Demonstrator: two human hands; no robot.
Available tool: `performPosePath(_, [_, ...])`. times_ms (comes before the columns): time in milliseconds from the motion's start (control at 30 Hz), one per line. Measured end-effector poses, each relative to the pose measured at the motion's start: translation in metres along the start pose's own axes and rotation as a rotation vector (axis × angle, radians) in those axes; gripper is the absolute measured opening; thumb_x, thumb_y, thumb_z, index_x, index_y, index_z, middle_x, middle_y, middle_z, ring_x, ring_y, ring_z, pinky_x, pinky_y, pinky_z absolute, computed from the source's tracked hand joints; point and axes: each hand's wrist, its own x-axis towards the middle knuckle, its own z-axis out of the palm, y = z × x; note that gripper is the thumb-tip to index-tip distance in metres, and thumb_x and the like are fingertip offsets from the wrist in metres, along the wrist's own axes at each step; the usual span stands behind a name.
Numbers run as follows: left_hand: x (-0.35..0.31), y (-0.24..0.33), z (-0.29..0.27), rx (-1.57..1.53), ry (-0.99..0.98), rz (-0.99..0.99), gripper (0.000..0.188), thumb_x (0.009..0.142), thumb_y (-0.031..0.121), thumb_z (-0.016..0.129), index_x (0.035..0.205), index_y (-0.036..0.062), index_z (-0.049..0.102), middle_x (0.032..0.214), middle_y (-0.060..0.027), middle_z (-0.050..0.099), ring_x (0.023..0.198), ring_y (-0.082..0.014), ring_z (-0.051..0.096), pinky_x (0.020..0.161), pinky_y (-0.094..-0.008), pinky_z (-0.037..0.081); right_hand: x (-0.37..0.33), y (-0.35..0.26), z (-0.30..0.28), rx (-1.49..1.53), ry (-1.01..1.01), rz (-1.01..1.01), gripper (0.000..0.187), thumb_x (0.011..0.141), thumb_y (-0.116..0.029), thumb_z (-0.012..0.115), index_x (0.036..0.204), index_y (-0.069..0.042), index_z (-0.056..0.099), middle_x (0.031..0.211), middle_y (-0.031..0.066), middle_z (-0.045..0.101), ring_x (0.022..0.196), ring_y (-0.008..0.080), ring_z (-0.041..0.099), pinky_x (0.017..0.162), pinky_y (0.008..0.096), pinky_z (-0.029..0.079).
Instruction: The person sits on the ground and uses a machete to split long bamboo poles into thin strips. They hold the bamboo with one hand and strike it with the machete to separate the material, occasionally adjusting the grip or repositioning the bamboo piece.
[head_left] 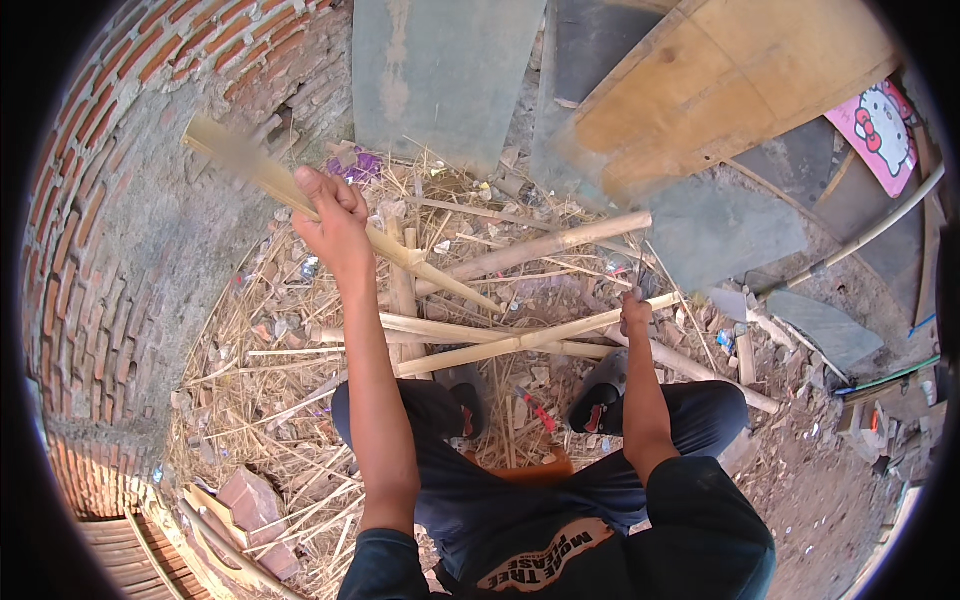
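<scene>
The left hand (335,215) is clamped around a pale bamboo strip (300,195) — long, split, tapering to a point near the middle, its far end blurred by the brick wall (110,220). The right hand (634,312) is closed on a thin blade (640,272) above a bamboo pole (530,340) lying across the ground. Straw (260,400) and more poles crowd the left; boards (720,80) hem the far side — bare dirt (830,470) lies right.

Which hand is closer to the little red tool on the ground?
The right hand. It is up and to the right of the red tool, gripping something thin at a bamboo pole. The left hand is farther away, raised up-left, holding a bamboo stick.
</scene>
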Motion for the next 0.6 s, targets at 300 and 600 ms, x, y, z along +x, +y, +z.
performPosePath(300, [0.005,-0.007,0.003,-0.046,-0.044,0.003,0.053,0.108,0.051,0.046,0.075,0.0128,0.032,0.06,0.0044,0.021,0.049,-0.0077,0.022,0.045,-0.0264,0.016,0.138,-0.025,-0.098,-0.301,0.157,-0.253,0.06,0.085,-0.05,0.067,0.076,0.009,0.068,0.071,0.0226,0.066,0.067,0.0323,0.068,0.064,0.0443,0.053])
performPosePath(600, [0.006,-0.004,-0.007,-0.024,-0.012,0.002,0.052,0.11,0.046,0.045,0.073,0.0125,0.029,0.061,0.0038,0.024,0.05,-0.0064,0.021,0.046,-0.0252,0.016,0.137,-0.066,-0.119,-0.497,-0.026,-0.418,0.059,0.085,-0.049,0.069,0.061,0.005,0.066,0.053,0.0143,0.061,0.048,0.0249,0.062,0.052,0.04,0.051])
